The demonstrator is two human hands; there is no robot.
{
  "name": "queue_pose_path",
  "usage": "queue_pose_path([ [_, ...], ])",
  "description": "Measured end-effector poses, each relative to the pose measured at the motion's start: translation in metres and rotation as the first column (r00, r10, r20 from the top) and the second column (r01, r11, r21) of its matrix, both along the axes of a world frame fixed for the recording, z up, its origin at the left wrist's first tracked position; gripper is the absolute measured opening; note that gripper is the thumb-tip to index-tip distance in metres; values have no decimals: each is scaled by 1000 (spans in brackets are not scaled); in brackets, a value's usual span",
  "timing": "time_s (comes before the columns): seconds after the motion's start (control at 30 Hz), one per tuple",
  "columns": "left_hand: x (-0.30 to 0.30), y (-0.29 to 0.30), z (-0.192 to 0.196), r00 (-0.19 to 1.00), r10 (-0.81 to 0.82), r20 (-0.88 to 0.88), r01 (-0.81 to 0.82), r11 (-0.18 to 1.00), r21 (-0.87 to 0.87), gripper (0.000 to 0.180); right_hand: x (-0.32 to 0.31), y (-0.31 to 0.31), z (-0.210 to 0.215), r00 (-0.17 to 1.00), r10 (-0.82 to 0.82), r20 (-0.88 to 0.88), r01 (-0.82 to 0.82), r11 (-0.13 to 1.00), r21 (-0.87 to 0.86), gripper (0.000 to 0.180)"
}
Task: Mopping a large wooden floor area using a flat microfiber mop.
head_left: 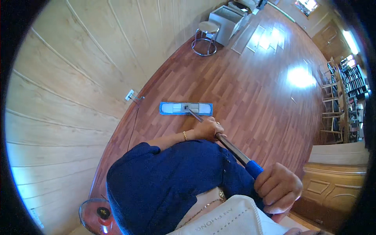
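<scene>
A flat mop with a blue-edged pad and a white plate lies on the wooden floor ahead of me. From its middle joint the metal handle slants up toward my right side. My left hand, a gold bracelet at its wrist, is closed round the lower part of this pole. Higher up, just past a blue sleeve on the handle, my right hand is wrapped in a fist round the upper end. My palms hide the parts they hold.
A pale panelled wall runs along the left, with a white socket and a cable. Ahead stand a round stool and a white cabinet. Chairs line the right; a fan is at lower left.
</scene>
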State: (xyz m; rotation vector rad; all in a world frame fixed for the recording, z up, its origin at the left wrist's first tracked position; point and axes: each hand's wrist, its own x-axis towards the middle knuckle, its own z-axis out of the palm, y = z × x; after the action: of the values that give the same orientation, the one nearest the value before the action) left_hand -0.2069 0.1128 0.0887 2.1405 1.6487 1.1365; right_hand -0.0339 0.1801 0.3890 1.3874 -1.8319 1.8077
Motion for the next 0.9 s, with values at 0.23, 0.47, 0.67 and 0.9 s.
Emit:
queue_pose_path([
  [0.23, -42, 20, -20, 968, 208, -142, -217, 975, -53, 32, -24, -12, -45, 864, -503, 0, 502, 863, -61, 30],
  [0.47, -123, 61, -68, 944, 328, -36, -328, 945, -9, 25, -62, -12, -122, 444, -892, 82, 866, 451, 217, 16],
  [0.67, -180, 80, -135, 890, 353, -289, -442, 823, -356, 11, -88, -18, -206, 314, -931, 188, 887, 358, 293, 17],
  [0.9, -147, 107, -135, 942, 11, -336, -196, 831, -521, 11, -31, -14, -194, 230, -934, 273, 902, 310, 301, 18],
])
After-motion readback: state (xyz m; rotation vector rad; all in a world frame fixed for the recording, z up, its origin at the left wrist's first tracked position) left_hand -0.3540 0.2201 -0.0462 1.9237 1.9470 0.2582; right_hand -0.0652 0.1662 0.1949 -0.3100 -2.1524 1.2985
